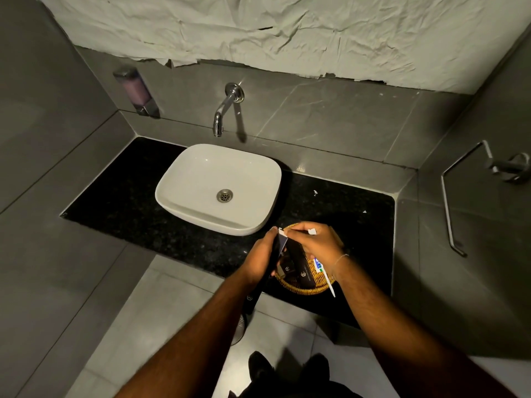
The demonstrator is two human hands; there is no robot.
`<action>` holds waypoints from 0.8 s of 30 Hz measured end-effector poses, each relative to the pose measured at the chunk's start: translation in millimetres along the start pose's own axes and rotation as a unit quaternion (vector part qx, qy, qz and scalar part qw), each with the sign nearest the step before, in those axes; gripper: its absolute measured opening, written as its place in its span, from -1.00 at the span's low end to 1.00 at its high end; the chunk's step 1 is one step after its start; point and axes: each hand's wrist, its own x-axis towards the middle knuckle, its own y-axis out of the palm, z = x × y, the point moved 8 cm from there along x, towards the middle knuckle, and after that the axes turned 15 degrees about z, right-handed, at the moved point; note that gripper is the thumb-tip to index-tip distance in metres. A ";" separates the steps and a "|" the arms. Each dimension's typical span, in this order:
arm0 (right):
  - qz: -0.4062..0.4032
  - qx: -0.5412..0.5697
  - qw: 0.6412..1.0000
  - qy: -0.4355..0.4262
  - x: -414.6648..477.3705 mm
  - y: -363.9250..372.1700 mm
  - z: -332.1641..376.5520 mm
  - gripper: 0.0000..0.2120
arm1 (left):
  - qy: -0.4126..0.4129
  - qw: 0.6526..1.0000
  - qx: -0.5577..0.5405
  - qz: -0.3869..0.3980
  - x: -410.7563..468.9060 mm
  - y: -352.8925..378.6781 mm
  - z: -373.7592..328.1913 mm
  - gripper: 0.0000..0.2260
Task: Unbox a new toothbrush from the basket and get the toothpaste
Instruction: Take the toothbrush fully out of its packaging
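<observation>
While long dark toothbrush box [255, 294] is gripped near its top by left hand [263, 258], fingers wrapped shut round it, open white flap sits right at those fingertips. White toothbrush [330, 282] is held in right hand [317, 245], fingers curled closed on it; head pokes out past knuckles, handle tip seen below wrist. Wicker basket [304, 288] is parked under right-hand fingers on black counter [143, 225]. Toothpaste [319, 265] is tucked in basket, just under right palm, beside black boxes [301, 271]. White sink [218, 188] well beyond fingertips.
</observation>
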 end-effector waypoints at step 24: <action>0.025 -0.060 0.996 -0.053 7.7 7.9 -5.8 -0.93 | -0.030 0.999 -0.019 -0.030 -2.8 -3.2 7.7 -0.46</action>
